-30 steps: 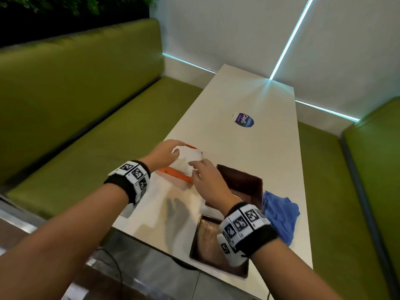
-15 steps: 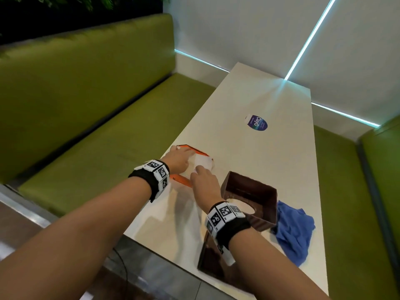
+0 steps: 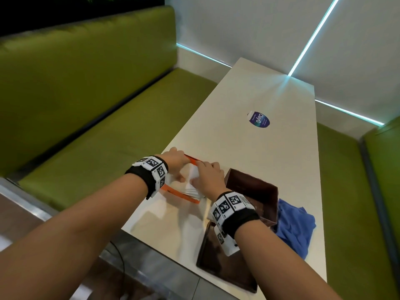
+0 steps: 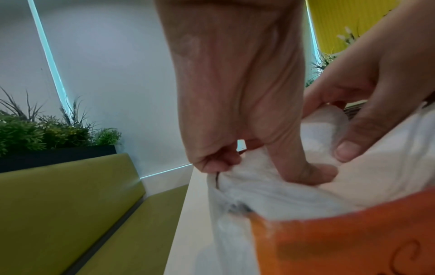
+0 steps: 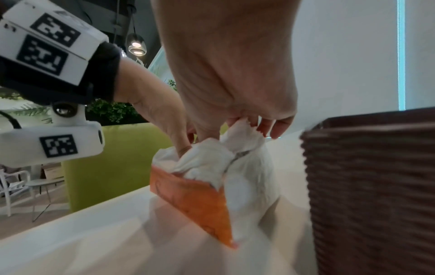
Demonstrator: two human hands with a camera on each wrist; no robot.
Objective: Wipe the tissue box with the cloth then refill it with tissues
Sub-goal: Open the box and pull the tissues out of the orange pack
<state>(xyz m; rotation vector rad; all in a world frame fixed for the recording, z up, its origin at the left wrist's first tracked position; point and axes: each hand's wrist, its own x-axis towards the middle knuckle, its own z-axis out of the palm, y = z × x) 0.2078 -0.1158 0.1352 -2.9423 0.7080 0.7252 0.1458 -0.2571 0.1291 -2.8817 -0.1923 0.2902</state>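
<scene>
Pulling tissues [image 3: 193,183] from the orange pack [image 3: 182,194]: left hand [image 3: 175,159] and right hand [image 3: 209,175] both pinch them (lift evenly, don't tear).

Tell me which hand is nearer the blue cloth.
Right. The right hand grips the tissue pack just left of the brown box, which stands against the cloth. The left hand holds the pack's far side, further off.
</scene>
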